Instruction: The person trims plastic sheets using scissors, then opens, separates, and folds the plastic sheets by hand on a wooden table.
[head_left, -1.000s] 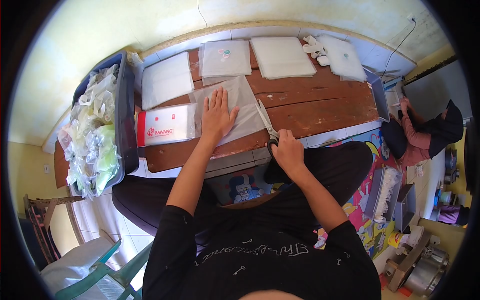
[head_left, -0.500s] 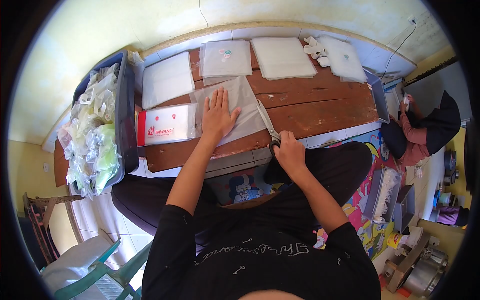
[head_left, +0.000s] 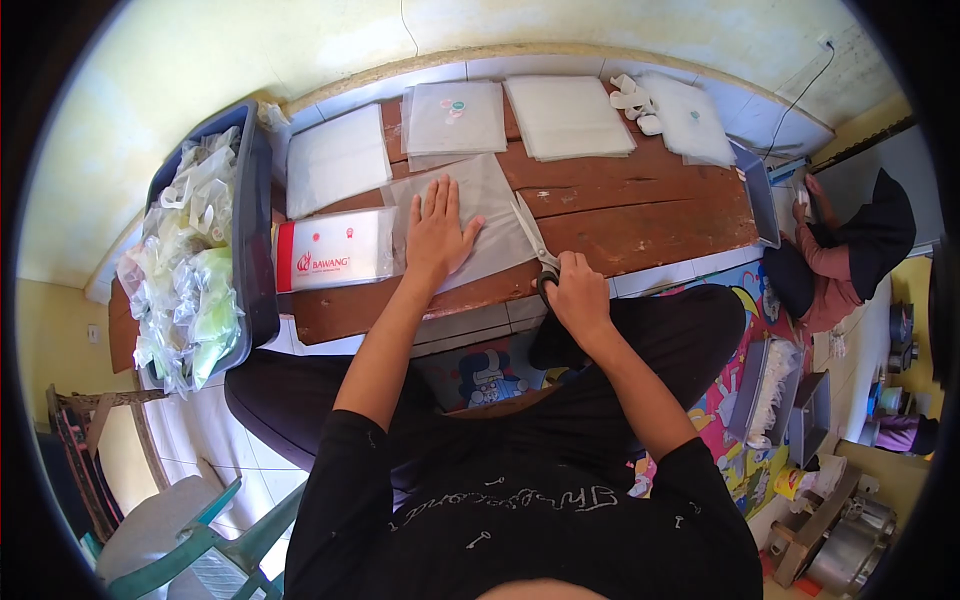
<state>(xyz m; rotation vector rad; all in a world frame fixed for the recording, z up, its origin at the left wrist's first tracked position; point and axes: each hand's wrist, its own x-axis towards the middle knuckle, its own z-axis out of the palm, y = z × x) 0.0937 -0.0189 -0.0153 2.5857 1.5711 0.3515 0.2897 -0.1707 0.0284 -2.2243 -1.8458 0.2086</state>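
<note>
My left hand [head_left: 437, 228] lies flat, fingers stretched, on a clear plastic bag [head_left: 490, 188] on the low wooden table [head_left: 620, 210]. My right hand [head_left: 578, 292] is wrapped round the black handles of a pair of scissors [head_left: 534, 238]. The blades point up and to the left, by the right edge of the bag; whether they touch its edge I cannot tell. Just left of my left hand lies a pack of plastic bags [head_left: 335, 250] with a red printed strip, partly beside the clear bag.
Stacks of clear plastic sheets [head_left: 570, 117] line the table's back edge, near a white rolled strip [head_left: 630, 97]. A dark tub [head_left: 255, 240] heaped with plastic packaging stands at the left. Another person [head_left: 840, 255] sits at the right, near grey trays [head_left: 808, 415].
The scissors' blades look slightly wider apart than before. My left hand stays pressed on the bag. The person at the right has shifted a little.
</note>
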